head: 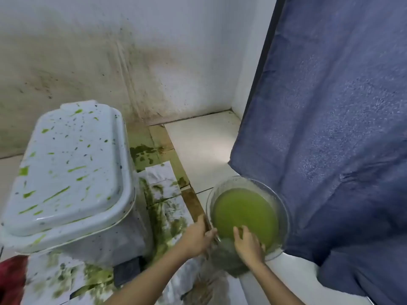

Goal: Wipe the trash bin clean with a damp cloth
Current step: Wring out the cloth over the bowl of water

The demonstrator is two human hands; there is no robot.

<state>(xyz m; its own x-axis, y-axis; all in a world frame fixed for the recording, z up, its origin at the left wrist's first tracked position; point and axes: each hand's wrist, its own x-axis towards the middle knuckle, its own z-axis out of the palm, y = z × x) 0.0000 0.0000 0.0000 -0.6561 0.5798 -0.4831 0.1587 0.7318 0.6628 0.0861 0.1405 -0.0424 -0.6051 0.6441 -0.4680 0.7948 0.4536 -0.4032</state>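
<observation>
No text, label, brand, number or sign can be read anywhere in the view. The trash bin (66,172) carries only green splatter on its lid, and the glass bowl (247,216) beside it and the blue fabric behind the bowl bear no markings.
</observation>
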